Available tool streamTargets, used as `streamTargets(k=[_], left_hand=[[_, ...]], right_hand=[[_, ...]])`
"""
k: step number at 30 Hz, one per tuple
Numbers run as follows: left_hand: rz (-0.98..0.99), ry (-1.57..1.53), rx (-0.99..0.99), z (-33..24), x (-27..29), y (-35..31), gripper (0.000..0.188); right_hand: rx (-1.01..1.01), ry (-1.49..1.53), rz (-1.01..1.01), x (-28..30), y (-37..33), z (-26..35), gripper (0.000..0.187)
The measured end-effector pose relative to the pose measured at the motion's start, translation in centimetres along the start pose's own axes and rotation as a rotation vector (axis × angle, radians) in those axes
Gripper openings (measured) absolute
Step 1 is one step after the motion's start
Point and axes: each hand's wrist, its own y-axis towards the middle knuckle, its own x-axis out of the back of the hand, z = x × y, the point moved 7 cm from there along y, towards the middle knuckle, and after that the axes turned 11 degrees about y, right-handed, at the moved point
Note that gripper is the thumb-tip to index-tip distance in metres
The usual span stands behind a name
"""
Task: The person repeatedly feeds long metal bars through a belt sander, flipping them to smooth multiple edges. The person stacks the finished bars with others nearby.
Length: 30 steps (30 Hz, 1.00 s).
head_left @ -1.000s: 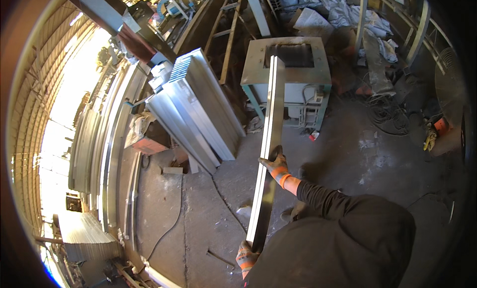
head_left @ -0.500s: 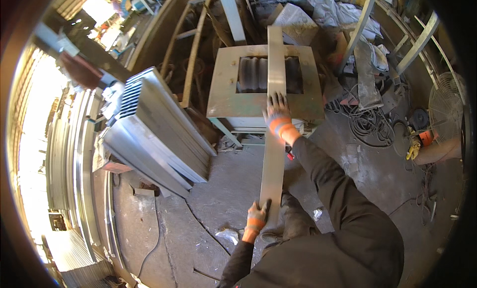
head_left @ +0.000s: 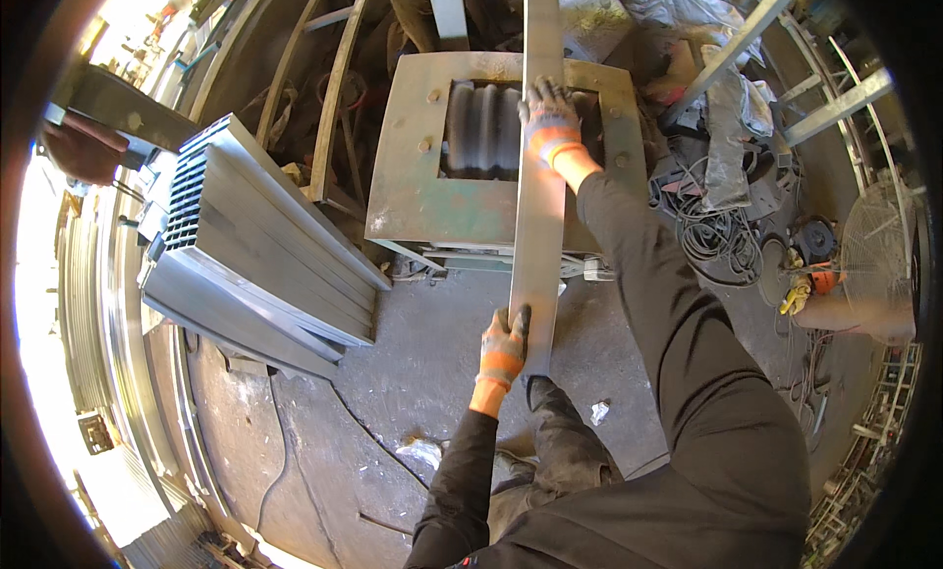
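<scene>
A gloved left hand (head_left: 504, 351) clasps the near end of a long metal bar (head_left: 539, 235) stretched over a machine (head_left: 432, 201), while the right hand (head_left: 551, 120) spreads flat on top, apparently to steady its length; whether bar and machine touch is unclear.

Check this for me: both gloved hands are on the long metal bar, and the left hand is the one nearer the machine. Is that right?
Not quite. Both gloved hands are on the long metal bar, but the head view shows the right hand nearer the machine; the left hand is lower in the picture.
</scene>
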Motion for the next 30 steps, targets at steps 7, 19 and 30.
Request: streamTargets(k=[7,19,30], left_hand=[[-0.017,0.102,-0.185,8.4,0.0,-16.2,0.035],[0.063,0.059,0.161,33.7,-0.3,-50.3,0.06],[-0.229,0.458,0.082,35.4,2.6,-66.7,0.056]], right_hand=[[-0.02,0.014,0.062,6.2,-15.1,6.9,0.06],[-0.079,0.015,0.171,14.4,-52.1,25.3,0.064],[-0.511,0.409,0.294,21.2,-63.8,31.3,0.115]])
